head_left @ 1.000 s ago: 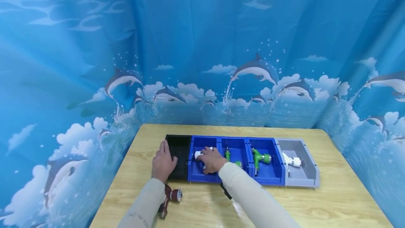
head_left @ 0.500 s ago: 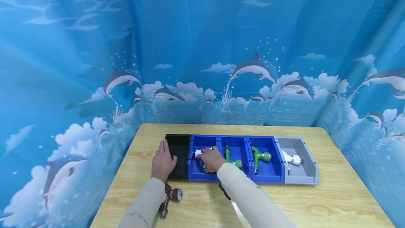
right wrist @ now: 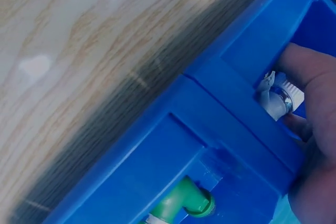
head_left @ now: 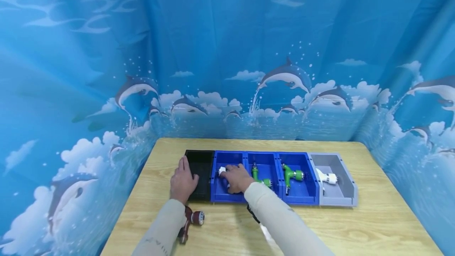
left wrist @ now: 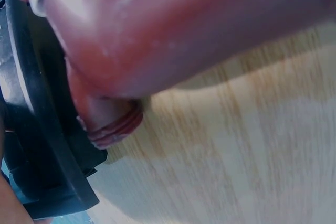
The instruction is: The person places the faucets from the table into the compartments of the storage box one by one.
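My left hand [head_left: 183, 183] lies over the left wall of the black bin [head_left: 202, 177], its fingers stretched forward along the rim. Below that wrist, a dark red plastic tap [head_left: 196, 218] rests on the table, partly behind my sleeve; it fills the top of the left wrist view. My right hand [head_left: 236, 179] reaches down into the leftmost blue bin [head_left: 229, 198]. There it holds a white tap [right wrist: 277, 98] with a chrome ring, thumb and fingers on either side. Most of this tap is hidden by the hand and the bin wall.
Right of that bin stand two more blue bins, each with a green tap [head_left: 255, 174] [head_left: 293, 175], then a grey bin [head_left: 346, 198] with a white tap [head_left: 328, 178]. The bins form one row on the wooden table [head_left: 384, 216]. A dolphin-print curtain [head_left: 227, 70] surrounds the table.
Less of the white tap shows beside my right fingers than a second ago. The right hand has shifted only slightly within the bin. The left hand keeps its place.
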Motion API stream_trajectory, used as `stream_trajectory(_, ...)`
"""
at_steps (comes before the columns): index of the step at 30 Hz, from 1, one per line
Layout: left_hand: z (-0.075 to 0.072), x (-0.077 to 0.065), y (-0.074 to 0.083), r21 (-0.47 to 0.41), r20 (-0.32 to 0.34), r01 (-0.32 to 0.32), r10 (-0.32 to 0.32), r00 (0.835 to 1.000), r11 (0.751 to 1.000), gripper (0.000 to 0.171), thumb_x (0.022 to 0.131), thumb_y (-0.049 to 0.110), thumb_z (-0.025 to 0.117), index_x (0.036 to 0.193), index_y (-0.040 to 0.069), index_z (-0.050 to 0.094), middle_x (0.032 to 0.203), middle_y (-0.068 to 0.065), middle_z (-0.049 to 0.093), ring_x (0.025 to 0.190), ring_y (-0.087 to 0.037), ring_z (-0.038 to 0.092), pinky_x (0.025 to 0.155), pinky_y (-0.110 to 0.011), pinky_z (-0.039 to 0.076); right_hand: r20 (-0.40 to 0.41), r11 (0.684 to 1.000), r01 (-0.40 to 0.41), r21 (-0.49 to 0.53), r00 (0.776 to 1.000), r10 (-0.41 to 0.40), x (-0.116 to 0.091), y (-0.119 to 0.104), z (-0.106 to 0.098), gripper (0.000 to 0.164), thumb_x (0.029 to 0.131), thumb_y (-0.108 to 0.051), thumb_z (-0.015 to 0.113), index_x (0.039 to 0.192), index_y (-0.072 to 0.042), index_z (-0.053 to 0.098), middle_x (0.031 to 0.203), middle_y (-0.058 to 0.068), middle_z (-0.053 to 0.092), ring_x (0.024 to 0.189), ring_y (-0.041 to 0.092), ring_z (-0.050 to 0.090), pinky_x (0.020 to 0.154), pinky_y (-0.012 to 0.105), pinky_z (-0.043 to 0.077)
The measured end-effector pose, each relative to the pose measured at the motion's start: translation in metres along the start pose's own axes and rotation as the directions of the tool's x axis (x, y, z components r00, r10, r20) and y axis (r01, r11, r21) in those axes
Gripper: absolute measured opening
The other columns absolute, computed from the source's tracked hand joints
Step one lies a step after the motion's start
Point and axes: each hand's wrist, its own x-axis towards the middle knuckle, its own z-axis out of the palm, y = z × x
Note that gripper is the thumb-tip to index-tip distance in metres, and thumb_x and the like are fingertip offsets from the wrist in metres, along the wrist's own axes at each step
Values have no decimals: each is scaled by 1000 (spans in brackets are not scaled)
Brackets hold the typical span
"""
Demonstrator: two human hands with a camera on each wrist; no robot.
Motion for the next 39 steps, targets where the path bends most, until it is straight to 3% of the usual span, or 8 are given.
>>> stream_trajectory(10,-1,0,1,-1,4,-2,2,1000,1000,86,88,32,66,152,-3,20,153,-22,31,117,-39,53,85,-54,51,19,995,0,104,1000,-2,-6,2,-8,63,81,-33,77,139,-26,53,153,8,37,141,26,32,115,44,26)
stream_trajectory(19,0,1,1,3,5,-11,11,1000,1000,86,88,30,65,152,-4,19,153,-23,30,118,-40,52,86,-54,50,-29,990,0,143,1000,4,-12,0,-9,60,85,-33,73,140,-22,52,153,11,35,143,31,29,116,47,25)
stream_trajectory(28,-4,0,2,3,5,-17,17,1000,1000,86,88,30,65,152,-4,20,153,-23,30,116,-40,54,83,-53,52,-136,978,79,195,989,-52,-27,-10,-14,56,87,-31,71,139,-21,52,153,13,36,143,33,28,116,49,25)
stream_trajectory(39,1,1,-1,-3,15,-15,15,1000,1000,88,88,31,66,152,-5,18,153,-24,30,119,-41,52,88,-55,50,-178,985,130,115,978,-108,-50,-19,-13,60,86,-34,72,141,-24,49,154,13,35,143,33,28,115,51,24)
